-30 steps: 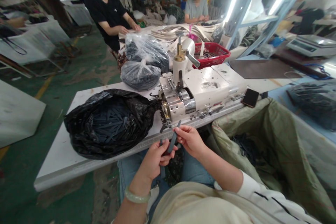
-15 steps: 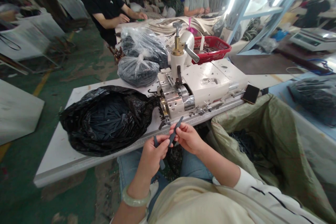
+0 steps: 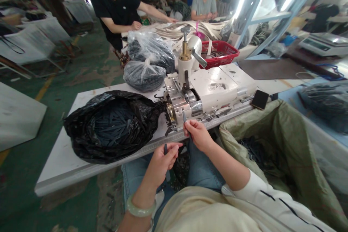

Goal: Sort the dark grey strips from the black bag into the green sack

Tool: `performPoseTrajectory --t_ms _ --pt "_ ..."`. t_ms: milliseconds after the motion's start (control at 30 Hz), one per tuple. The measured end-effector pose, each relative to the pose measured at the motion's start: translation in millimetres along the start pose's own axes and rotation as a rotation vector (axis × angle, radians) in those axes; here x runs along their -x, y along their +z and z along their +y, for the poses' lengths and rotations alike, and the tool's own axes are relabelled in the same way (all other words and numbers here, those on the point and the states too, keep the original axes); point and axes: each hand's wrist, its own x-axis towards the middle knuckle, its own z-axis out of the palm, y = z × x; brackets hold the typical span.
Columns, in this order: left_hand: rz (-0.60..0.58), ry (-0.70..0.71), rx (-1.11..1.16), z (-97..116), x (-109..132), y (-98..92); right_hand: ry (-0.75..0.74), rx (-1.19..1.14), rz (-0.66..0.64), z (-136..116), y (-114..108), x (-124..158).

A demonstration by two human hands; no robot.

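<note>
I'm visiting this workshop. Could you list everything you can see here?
Table: one, white, in front of the person
Machine: one, cream, on the table
Strips: two in hand, dark grey, by the machine
Plastic bag: one, black, left on the table
Clear bags: two, see-through, behind the black bag
Basket: one, red, behind the machine
Phone: one, black, right of the machine
Sack: one, green, on the right
Scale: one, white, far right
Co-workers: two, black and grey shirts, beyond the table
Left hand: one, pale bangle, holding a strip
Right hand: one, white sleeve, holding a strip
</note>
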Motion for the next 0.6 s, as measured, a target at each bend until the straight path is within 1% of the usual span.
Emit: performPoseTrajectory --t_ms 67,133,233,333,467,533,600 --pt "0.02 -0.009 0.005 -0.4 -0.9 -0.3 -0.003 0.041 0.077 -13.2 -3.6 -18.4" --pt "0.031 -0.008 0.02 -0.7 -1.8 -1.9 0.038 0.029 0.137 -25.2 -7.1 -35.8" --pt "0.043 -0.003 0.034 -1.6 -3.1 -5.7 0.088 0.003 0.184 -35.7 -9.5 -53.5" --pt "0.054 -0.007 0.045 -3.1 -4.0 -8.5 0.113 -0.02 0.217 -37.6 -7.8 -60.9" --pt "0.046 -0.005 0.073 -4.8 -4.9 -9.2 0.081 -0.067 0.283 -35.2 -3.1 -65.0" --pt "0.03 -0.004 0.105 -4.3 -4.8 -9.0 0.031 -0.088 0.334 -34.8 -4.2 -65.2" --pt "0.024 -0.003 0.165 -2.1 -4.3 -9.1 -0.074 -0.1 0.432 -35.7 -12.4 -60.8"
